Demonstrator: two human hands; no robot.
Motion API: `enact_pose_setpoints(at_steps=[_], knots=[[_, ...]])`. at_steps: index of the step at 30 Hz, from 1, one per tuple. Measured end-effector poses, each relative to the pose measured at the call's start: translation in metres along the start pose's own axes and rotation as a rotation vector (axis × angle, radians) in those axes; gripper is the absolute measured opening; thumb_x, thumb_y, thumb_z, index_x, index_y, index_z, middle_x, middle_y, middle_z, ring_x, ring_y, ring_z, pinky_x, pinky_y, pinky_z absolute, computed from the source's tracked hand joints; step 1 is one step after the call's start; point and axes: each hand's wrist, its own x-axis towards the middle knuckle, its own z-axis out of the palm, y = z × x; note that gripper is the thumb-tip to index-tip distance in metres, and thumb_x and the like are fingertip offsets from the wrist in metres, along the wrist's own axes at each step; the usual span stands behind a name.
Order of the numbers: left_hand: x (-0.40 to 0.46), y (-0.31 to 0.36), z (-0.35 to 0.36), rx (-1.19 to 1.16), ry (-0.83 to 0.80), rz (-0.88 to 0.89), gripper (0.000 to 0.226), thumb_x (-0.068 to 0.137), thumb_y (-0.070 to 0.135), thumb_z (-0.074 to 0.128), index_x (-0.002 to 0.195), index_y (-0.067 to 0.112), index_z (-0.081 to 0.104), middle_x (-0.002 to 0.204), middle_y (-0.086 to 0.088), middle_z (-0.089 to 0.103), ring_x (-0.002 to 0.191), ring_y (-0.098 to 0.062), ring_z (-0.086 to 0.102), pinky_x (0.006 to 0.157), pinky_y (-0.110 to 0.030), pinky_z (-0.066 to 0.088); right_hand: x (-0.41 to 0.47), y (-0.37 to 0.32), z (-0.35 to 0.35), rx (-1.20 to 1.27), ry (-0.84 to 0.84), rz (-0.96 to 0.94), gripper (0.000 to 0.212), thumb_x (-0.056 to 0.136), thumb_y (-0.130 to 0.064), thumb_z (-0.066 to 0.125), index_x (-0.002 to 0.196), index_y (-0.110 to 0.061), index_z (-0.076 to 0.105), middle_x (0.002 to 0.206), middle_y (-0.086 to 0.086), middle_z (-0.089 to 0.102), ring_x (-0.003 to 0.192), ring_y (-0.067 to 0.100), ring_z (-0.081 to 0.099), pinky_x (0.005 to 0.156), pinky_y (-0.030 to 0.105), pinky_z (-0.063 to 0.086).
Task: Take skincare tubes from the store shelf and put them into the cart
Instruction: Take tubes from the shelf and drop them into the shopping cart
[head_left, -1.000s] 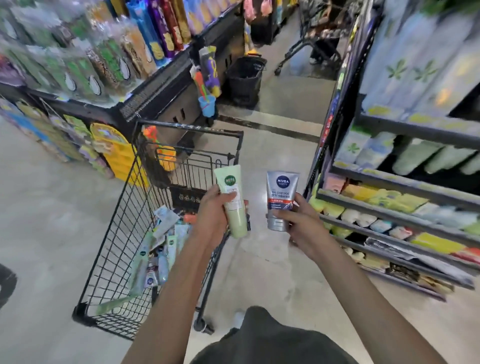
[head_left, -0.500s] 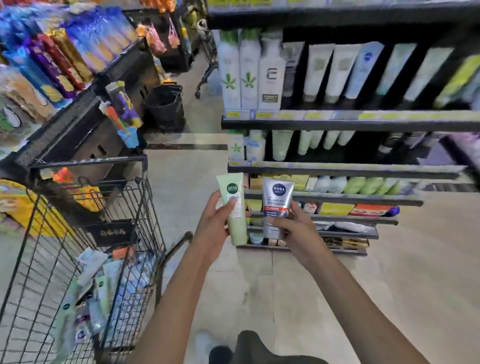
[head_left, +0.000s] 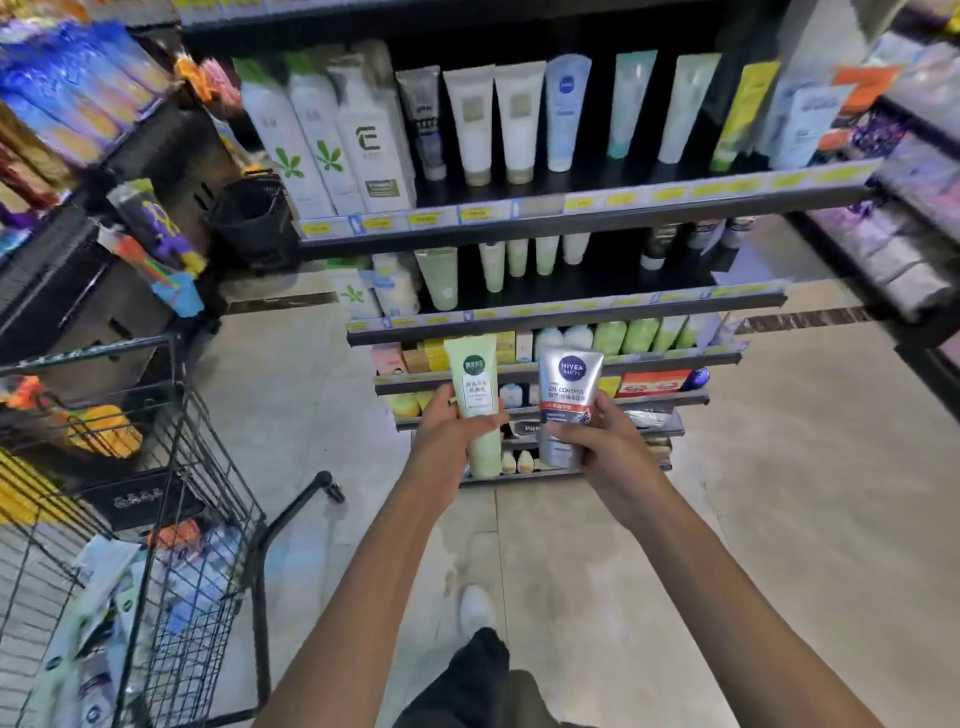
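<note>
In my left hand (head_left: 449, 436) I hold a pale green tube (head_left: 477, 405) with a dark green round mark near its flat top end and some small text lines below it. My fingers are curled around its lower half and my thumb lies across the front. In my right hand (head_left: 597, 441) I hold a silver tube (head_left: 566, 400); it has a dark blue mark with the words NIVEA MEN, then OIL CONTROL, and a red band under this. My fingers wrap its lower part from the right side. Both tubes stand almost upright with the flat ends up, just beside each other, in front of the low shelves.

The cart (head_left: 171, 519) is at my left, a black wire basket. Inside it lie several tubes and packs in white, green and light blue, with something orange on top; they are blurred, so I cannot read them. Its handle (head_left: 306, 499) points toward my left arm.

The store shelf (head_left: 571, 218) in front of me has yellow price labels on its edges and many tubes and bottles standing in rows. Between the cart and the shelf there is open floor (head_left: 291, 415), and more floor to my right. My white shoe (head_left: 475, 608) is below my arms.
</note>
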Motion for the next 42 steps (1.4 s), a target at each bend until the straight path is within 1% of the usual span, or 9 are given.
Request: enact_pose_setpoints(at_steps=[8,11,14,19,23,28,34,37,42], knots=[[0.065,-0.003,0.042,0.006,0.029,0.053,0.044,0.084,-0.004,0.076,0.118,0.022,0.063,0.109,-0.002,0.076,0.107,-0.025,0.071,0.083,-0.038,0.058,0.046,-0.024,-0.041,-0.001,0.037,0.008,0.051,0.084,0.008,0.073,0.128,-0.014,0.061,0.105,0.007,0.076,0.097,0.024,0.072,0.085,0.041,0.056],[0.097,-0.004,0.054,0.019,0.041,0.051,0.045,0.087,-0.001,0.074,0.118,0.028,0.063,0.112,0.0,0.076,0.108,-0.025,0.071,0.088,-0.042,0.058,0.066,-0.037,-0.05,-0.016,0.034,0.023,0.046,0.086,0.007,0.071,0.124,-0.015,0.061,0.101,0.005,0.077,0.097,0.024,0.072,0.087,0.041,0.056],[0.125,-0.004,0.066,0.05,0.059,0.008,0.053,0.092,0.005,0.072,0.135,0.029,0.053,0.121,0.001,0.072,0.11,-0.024,0.07,0.093,-0.05,0.057,0.087,-0.048,-0.058,-0.033,0.045,0.042,0.041,0.086,0.007,0.071,0.119,-0.015,0.062,0.097,0.003,0.077,0.096,0.023,0.071,0.09,0.043,0.054],[0.166,-0.001,0.078,0.044,0.085,-0.028,0.051,0.085,-0.002,0.075,0.123,0.026,0.054,0.116,0.0,0.072,0.109,-0.022,0.069,0.091,-0.043,0.057,0.121,-0.06,-0.069,-0.039,0.034,0.049,0.044,0.086,0.006,0.071,0.125,-0.012,0.062,0.109,0.008,0.075,0.102,0.025,0.071,0.1,0.048,0.051],[0.192,0.0,0.087,0.061,0.144,-0.048,0.059,0.076,-0.01,0.077,0.122,0.018,0.052,0.116,-0.004,0.07,0.109,-0.023,0.067,0.094,-0.045,0.057,0.139,-0.069,-0.075,-0.07,0.017,0.068,0.046,0.086,0.005,0.071,0.127,-0.012,0.061,0.105,0.004,0.076,0.094,0.018,0.074,0.085,0.038,0.055],[0.227,-0.001,0.093,0.143,0.181,-0.017,0.057,0.077,0.004,0.083,0.125,0.023,0.058,0.117,0.0,0.071,0.108,-0.019,0.069,0.095,-0.05,0.057,0.161,-0.076,-0.083,-0.046,0.038,0.107,0.05,0.085,0.006,0.072,0.13,-0.013,0.06,0.107,0.008,0.074,0.097,0.02,0.072,0.072,0.026,0.057],[0.262,0.0,0.093,0.207,0.225,0.073,0.059,0.082,0.007,0.082,0.132,0.018,0.053,0.121,0.001,0.071,0.109,-0.014,0.068,0.095,-0.038,0.057,0.175,-0.075,-0.088,-0.08,0.041,0.124,0.049,0.084,0.004,0.075,0.127,-0.015,0.062,0.108,0.009,0.074,0.104,0.026,0.067,0.093,0.041,0.053],[0.277,0.002,0.093,0.279,0.264,0.107,0.053,0.084,0.01,0.081,0.126,0.018,0.05,0.116,0.001,0.07,0.106,-0.015,0.068,0.092,-0.037,0.058,0.179,-0.071,-0.09,-0.09,0.053,0.12,0.047,0.084,0.002,0.076,0.125,-0.016,0.063,0.11,0.01,0.074,0.107,0.028,0.067,0.103,0.051,0.051],[0.302,0.007,0.096,0.366,0.293,0.176,0.046,0.086,0.014,0.08,0.122,0.023,0.054,0.114,0.001,0.07,0.105,-0.015,0.068,0.09,-0.037,0.059,0.179,-0.069,-0.09,-0.087,0.071,0.106,0.048,0.086,0.003,0.073,0.129,-0.014,0.062,0.112,0.007,0.074,0.108,0.025,0.07,0.102,0.048,0.052]])
